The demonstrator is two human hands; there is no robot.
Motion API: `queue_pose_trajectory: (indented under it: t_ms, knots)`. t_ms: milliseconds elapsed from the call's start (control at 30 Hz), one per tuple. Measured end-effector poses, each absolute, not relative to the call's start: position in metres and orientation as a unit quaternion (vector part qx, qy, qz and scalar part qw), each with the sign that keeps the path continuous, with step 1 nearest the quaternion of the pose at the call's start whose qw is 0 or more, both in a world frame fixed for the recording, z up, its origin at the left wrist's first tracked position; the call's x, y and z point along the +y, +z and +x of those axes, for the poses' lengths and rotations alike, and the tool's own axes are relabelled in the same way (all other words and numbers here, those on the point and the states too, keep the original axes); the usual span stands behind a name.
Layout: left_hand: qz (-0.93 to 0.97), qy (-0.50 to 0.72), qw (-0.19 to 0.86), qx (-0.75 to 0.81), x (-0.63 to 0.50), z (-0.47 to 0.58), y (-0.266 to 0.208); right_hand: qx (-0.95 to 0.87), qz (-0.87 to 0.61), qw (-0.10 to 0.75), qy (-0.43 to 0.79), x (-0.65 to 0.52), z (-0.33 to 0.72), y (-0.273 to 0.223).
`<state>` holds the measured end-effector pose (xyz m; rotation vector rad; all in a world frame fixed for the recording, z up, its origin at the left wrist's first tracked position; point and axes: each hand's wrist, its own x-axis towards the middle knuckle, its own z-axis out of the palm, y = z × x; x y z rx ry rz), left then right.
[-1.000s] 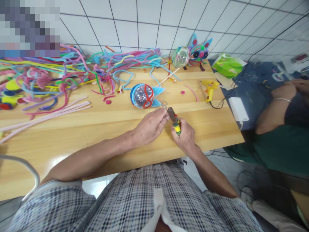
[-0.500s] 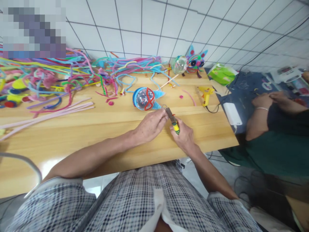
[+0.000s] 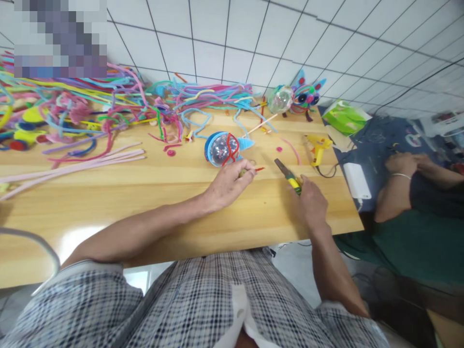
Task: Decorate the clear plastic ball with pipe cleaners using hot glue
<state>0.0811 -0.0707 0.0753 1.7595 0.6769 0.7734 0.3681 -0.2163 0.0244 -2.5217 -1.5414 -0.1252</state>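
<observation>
My left hand (image 3: 228, 184) pinches a small piece with a short red pipe-cleaner end (image 3: 258, 169) sticking out, low over the wooden table (image 3: 145, 203). My right hand (image 3: 311, 203) grips pliers with green-yellow handles (image 3: 288, 175), jaws pointing up-left, apart from the left hand. Just behind my left hand lies a clear ball wrapped in blue and red pipe cleaners (image 3: 223, 149), with a small wire ring (image 3: 252, 162) beside it.
A heap of coloured pipe cleaners (image 3: 90, 111) covers the back left. A finished pipe-cleaner figure (image 3: 295, 96) stands at the back right. A yellow glue gun (image 3: 317, 147), a green packet (image 3: 344, 117) and a white charger (image 3: 357, 180) lie right. Another person's arm (image 3: 402, 166) rests beyond.
My right hand has pulled the pliers away to the right, off the piece in my left hand. The two hands were together before; now they are apart.
</observation>
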Motion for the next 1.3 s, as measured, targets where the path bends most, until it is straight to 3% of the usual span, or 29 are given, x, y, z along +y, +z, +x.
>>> queue_pose_trajectory:
  t_ms: [100,233,333,467,600,733,933,1000,1067,1233,1300]
  knots:
    - [0.730,0.312,0.536,0.287,-0.072,0.082,0.075,-0.516,-0.853,0.063,-0.048,-0.211,0.376,0.018]
    - [0.729,0.315,0.541,0.276,-0.074,0.082,0.073,-0.550,-0.829,0.092,-0.034,-0.213,0.373,0.020]
    - [0.733,0.313,0.541,0.270,-0.076,0.082,0.072,-0.577,-0.791,0.203,-0.003,-0.211,0.355,0.037]
    - [0.732,0.313,0.542,0.269,-0.080,0.081,0.072,-0.568,-0.708,0.385,0.167,-0.197,0.308,0.061]
    - [0.740,0.304,0.531,0.279,-0.083,0.081,0.072,-0.518,-0.683,0.461,0.229,-0.181,0.268,0.067]
    - [0.749,0.307,0.514,0.284,-0.082,0.082,0.072,-0.533,-0.679,0.481,0.154,-0.175,0.256,0.065]
    - [0.757,0.319,0.495,0.283,-0.083,0.083,0.070,-0.663,-0.584,0.455,-0.107,-0.175,0.258,0.055]
    - [0.758,0.323,0.493,0.277,-0.084,0.083,0.069,-0.673,-0.566,0.458,-0.129,-0.174,0.261,0.054]
    - [0.760,0.332,0.496,0.259,-0.085,0.083,0.069,-0.642,-0.596,0.481,-0.038,-0.170,0.267,0.056]
    - [0.752,0.327,0.541,0.185,-0.088,0.081,0.071,-0.476,-0.567,0.500,0.450,-0.155,0.283,0.070]
    - [0.745,0.324,0.554,0.183,-0.088,0.081,0.071,-0.470,-0.562,0.505,0.457,-0.155,0.284,0.072]
